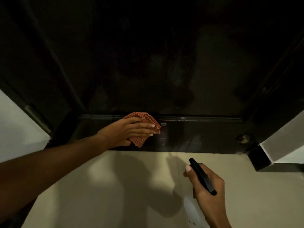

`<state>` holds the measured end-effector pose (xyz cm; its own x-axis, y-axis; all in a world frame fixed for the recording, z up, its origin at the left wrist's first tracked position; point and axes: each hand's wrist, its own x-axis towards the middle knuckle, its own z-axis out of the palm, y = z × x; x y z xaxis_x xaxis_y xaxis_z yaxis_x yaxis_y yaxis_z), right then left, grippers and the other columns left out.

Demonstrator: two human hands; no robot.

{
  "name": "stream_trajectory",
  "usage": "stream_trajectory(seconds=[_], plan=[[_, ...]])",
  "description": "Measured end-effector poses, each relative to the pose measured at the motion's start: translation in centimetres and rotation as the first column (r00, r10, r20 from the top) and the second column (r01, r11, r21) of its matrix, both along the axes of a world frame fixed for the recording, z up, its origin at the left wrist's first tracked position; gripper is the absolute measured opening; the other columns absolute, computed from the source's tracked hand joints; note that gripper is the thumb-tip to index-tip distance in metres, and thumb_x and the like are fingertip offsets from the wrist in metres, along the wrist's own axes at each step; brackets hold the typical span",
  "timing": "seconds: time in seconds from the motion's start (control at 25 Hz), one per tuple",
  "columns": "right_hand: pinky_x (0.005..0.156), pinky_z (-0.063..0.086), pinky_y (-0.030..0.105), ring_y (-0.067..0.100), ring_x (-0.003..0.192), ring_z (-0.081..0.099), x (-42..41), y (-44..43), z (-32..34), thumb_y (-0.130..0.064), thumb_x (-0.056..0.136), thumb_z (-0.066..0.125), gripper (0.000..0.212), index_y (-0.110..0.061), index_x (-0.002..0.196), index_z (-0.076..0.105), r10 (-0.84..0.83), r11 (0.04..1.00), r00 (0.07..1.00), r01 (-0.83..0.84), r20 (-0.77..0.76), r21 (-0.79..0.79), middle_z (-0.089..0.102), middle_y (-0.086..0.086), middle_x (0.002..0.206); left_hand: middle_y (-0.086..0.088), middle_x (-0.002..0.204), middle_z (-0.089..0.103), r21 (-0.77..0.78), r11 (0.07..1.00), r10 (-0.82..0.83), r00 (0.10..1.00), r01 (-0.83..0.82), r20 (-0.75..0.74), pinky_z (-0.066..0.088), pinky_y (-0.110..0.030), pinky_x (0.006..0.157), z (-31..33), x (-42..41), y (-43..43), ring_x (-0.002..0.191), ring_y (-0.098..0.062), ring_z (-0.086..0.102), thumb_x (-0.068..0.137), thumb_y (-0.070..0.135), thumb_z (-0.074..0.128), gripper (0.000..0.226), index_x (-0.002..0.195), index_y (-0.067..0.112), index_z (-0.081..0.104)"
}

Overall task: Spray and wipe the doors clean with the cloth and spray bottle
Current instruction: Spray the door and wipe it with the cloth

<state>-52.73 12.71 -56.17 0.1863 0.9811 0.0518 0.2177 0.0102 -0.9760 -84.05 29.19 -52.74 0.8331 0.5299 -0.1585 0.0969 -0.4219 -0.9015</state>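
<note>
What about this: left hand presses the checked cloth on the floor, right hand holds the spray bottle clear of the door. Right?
Not the floor. The head view shows the left hand pressing the checked cloth on the lower rail of the door. The right hand does hold the spray bottle clear of the door.

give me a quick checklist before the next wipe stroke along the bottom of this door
1. Cloth pressed against the door under the left hand: ok.
2. Spray bottle gripped firmly in the right hand: ok.
3. Nozzle pointing towards the door's bottom rail: ok.
4. Rail beside the cloth wiped dry: not ok, wet streaks show just right of it.
5. Wiping path rightward free up to the round fitting: ok.
6. Liquid left in the bottle: cannot tell, its body is blurred.
</note>
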Motion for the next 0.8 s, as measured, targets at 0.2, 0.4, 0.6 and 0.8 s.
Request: stream_trajectory(seconds=[0.2, 0.4, 0.6, 0.8], plan=[[0.058, 0.047, 0.023, 0.013, 0.062, 0.062, -5.3, 1.4, 0.3, -0.048, 0.094, 0.073, 0.029, -0.022, 0.082, 0.077, 0.155, 0.988, 0.988, -0.155, 0.023, 0.000, 0.067, 0.004, 0.068, 0.001, 0.165, -0.040, -0.020, 0.992, 0.124, 0.991, -0.125, -0.047, -0.024, -0.048, 0.124, 0.1, -6.3, -1.2, 0.152, -0.022, -0.039, 0.101, 0.067, 0.030, 0.097, 0.159, 0.018, -0.030], [0.063, 0.051, 0.015, 0.014, 0.071, 0.068, -8.7, 2.2, 0.6, -0.044, 0.088, 0.068, 0.023, -0.022, 0.085, 0.076, 0.252, 0.967, 0.968, -0.252, -0.003, -0.026, 0.073, 0.005, 0.077, 0.006, 0.163, -0.044, -0.120, 0.959, 0.264, 0.964, -0.258, 0.039, -0.034, -0.043, 0.118, -0.3, -13.6, -2.4, 0.148, -0.017, -0.043, 0.103, 0.051, 0.024, 0.085, 0.158, 0.023, -0.034], [0.058, 0.047, 0.028, 0.012, 0.058, 0.060, -9.8, 2.2, 0.5, -0.048, 0.093, 0.069, 0.030, -0.021, 0.085, 0.076, 0.250, 0.968, 0.968, -0.249, 0.017, -0.020, 0.069, 0.005, 0.072, -0.004, 0.175, -0.002, -0.155, 0.889, 0.414, 0.615, -0.430, 0.671, -0.002, -0.051, 0.131, -3.6, -16.7, -6.6, 0.162, -0.030, -0.002, 0.100, 0.048, 0.033, 0.076, 0.168, 0.025, 0.008], [0.060, 0.050, 0.036, 0.013, 0.056, 0.060, -9.0, 1.9, 1.1, -0.046, 0.087, 0.066, 0.027, -0.022, 0.086, 0.078, 0.249, 0.968, 0.968, -0.248, 0.030, -0.046, 0.071, 0.004, 0.072, -0.017, 0.173, -0.009, -0.578, 0.747, 0.396, -0.479, -0.327, 0.783, 0.002, -0.046, 0.132, -10.0, -6.4, -4.2, 0.161, -0.036, -0.004, 0.110, 0.054, 0.025, 0.077, 0.163, 0.021, -0.021]])
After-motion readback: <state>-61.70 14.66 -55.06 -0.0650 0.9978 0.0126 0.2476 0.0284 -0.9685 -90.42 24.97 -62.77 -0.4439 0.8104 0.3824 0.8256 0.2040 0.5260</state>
